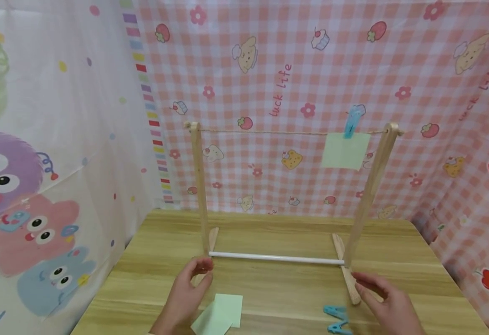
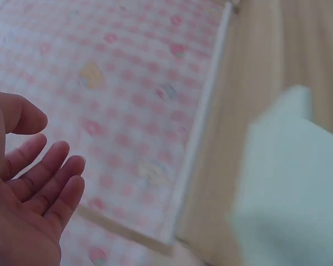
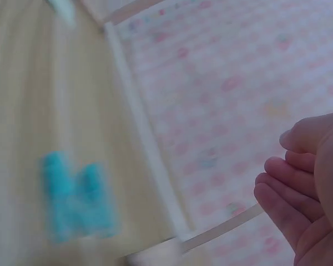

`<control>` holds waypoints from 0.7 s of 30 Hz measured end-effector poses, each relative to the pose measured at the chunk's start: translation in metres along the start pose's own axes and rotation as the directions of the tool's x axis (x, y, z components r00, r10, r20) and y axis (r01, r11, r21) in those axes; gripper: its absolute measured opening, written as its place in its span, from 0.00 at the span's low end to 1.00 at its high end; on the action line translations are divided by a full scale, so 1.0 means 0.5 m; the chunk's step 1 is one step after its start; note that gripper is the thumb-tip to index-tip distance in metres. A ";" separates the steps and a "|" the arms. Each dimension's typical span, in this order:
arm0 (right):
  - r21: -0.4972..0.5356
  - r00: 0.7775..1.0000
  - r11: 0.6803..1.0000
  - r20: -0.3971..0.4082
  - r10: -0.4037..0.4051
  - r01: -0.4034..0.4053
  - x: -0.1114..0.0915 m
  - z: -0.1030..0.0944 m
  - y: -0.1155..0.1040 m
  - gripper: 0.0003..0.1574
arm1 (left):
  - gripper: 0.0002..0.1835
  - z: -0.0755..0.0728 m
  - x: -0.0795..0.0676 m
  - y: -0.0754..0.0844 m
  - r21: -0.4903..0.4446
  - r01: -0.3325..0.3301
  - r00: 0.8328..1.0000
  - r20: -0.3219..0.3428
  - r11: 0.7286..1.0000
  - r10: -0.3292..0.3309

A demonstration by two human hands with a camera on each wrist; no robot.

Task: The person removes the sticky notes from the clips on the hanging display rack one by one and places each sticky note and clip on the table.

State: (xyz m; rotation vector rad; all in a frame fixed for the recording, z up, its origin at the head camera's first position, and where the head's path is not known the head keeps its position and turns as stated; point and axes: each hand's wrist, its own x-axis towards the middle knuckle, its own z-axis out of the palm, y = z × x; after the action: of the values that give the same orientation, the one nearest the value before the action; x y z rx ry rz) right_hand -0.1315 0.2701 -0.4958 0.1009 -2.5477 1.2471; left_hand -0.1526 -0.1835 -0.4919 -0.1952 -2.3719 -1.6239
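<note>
My left hand [image 1: 187, 289] hovers by the left foot of a wooden frame, fingers loosely bent and holding nothing. Two pale green paper squares [image 1: 229, 307] overlap on the table close to it, also blurred in the left wrist view. Beside the frame's right foot [image 1: 350, 286] is my right hand [image 1: 388, 302], its fingers loosely bent around nothing; whether it touches the foot I cannot tell. Blue clothespins [image 1: 336, 312] lie together left of that hand, blurred in the right wrist view. Another blue clothespin [image 1: 352, 123] clips a green paper square [image 1: 345, 151] to the frame's string [image 1: 265, 132].
Wooden posts [image 1: 201, 195] stand at both ends, joined low down by a white rod [image 1: 275, 257]. The wood-grain table [image 1: 277, 232] ends at a pink checked cloth [image 1: 244, 83] behind. A white cartoon-print cloth [image 1: 81, 163] hangs on the left, more checked cloth on the right.
</note>
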 end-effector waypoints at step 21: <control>0.050 0.916 0.919 -0.117 -0.384 0.391 0.157 -0.157 -0.222 0.17 | 0.16 0.077 0.160 0.209 -0.128 -0.252 0.938 0.211 0.959 0.275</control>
State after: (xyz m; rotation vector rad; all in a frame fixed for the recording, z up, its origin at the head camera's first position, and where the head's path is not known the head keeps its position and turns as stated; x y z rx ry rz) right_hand -0.1661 0.2678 -0.3427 0.5170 -2.2465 1.1499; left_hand -0.2079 -0.1124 -0.3884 -0.7233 -2.2990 -1.6637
